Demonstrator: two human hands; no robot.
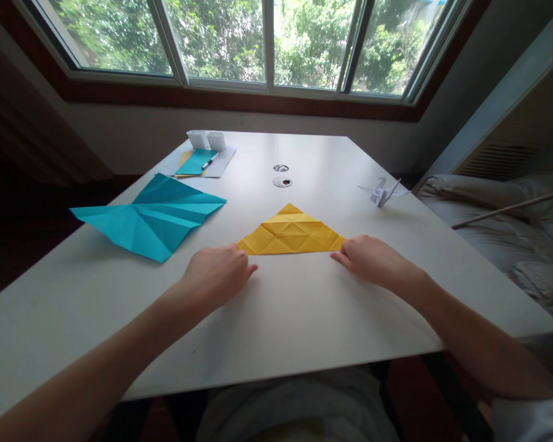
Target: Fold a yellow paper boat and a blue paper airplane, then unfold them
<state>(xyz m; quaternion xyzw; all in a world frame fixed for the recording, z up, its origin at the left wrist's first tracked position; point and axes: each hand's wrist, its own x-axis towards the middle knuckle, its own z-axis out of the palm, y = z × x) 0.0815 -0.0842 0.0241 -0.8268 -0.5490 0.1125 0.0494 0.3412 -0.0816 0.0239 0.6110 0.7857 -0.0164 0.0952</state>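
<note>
A yellow paper (291,233) folded into a creased triangle lies flat on the white table (281,307), its long edge toward me. My left hand (216,273) rests with curled fingers at the triangle's left corner, fingertips touching it. My right hand (373,259) presses down at the right corner. Whether either hand pinches the paper cannot be told; both lie on the tabletop.
A creased blue paper (152,218) lies unfolded at the left. Farther back are a small stack of papers with a pen (209,161) and two white cups (207,140). A white paper crane (383,190) stands at the right. Two round cable holes (282,175) sit mid-table.
</note>
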